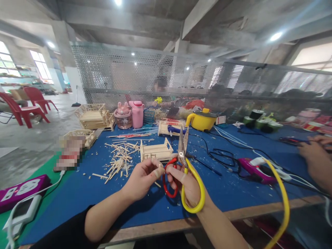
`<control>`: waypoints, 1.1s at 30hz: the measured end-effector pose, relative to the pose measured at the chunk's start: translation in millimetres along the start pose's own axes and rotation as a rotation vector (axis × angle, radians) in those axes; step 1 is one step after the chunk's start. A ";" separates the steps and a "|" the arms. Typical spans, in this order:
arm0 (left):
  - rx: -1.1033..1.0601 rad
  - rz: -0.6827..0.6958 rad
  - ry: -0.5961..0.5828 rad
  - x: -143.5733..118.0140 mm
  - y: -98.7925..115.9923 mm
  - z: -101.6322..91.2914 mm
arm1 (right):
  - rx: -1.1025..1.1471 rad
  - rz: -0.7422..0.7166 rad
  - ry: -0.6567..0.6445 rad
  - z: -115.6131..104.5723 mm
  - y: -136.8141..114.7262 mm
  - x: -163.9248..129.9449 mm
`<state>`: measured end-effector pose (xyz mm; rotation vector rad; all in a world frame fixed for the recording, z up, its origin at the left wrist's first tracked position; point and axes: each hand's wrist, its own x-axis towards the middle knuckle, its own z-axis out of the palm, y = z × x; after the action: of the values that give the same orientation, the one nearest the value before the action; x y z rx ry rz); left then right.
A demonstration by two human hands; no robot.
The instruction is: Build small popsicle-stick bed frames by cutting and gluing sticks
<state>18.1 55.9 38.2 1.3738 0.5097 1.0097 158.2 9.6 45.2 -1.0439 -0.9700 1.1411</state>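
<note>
the scissors (184,162) stand nearly upright in the right hand (187,183), blades pointing to 12 o'clock with the tips leaning a touch toward 1, the red and yellow loops hanging down to 6. the long axis runs away from the person, toward the small stick frame (156,151) just beyond the fingers at 11 o'clock. the right hand is curled shut on the scissors, fingers through the loops; the blades look closed or close to it, though the gap is hard to read.

the left hand (142,178) sits at 9 o'clock of the scissors, touching or almost touching the right one at the thumbs. its fingertips are pinched together with a bandage on one finger, and it seems to hold a small stick piece, too small to tell for sure. both hands are together over the near edge of the blue mat (77,190), the left the nearer to the loose sticks (119,162) lying at 10 o'clock.

a yellow pot (201,120) stands at 1 o'clock, a pink bottle (137,113) at 11, a glue gun (255,169) at 3. another person's hand (315,160) rests at the far right edge, apart from these two.

no brand, label or writing can be read anywhere; the packet at the left is blurred.
</note>
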 end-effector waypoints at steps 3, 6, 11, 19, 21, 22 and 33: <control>0.041 -0.007 0.001 1.7 -1.3 -1.5 | -0.095 -0.050 -0.006 -11.8 -8.7 0.3; 0.096 -0.031 -0.040 4.1 -4.3 -4.0 | -0.458 -0.125 0.112 -48.6 -23.6 7.2; 0.290 -0.135 -0.225 2.4 -9.5 -3.3 | -1.337 -0.091 0.145 -125.4 -35.3 32.9; 0.263 -0.118 -0.228 2.4 -9.9 -3.8 | -1.912 0.178 0.089 -128.1 -62.7 57.6; 0.147 -0.134 -0.165 3.6 -10.6 -3.4 | -1.912 0.044 0.071 -107.7 -70.2 50.2; 0.082 -0.159 -0.125 4.0 -10.8 -2.9 | -1.840 -0.072 0.019 -94.7 -70.7 44.6; -0.076 -0.204 0.098 10.9 -8.9 -4.4 | -1.341 -0.504 -0.103 -16.8 -15.6 17.0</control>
<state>22.7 68.2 31.7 1.1827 0.6644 0.9229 180.6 22.4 57.5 -1.6007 -2.0240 -0.0158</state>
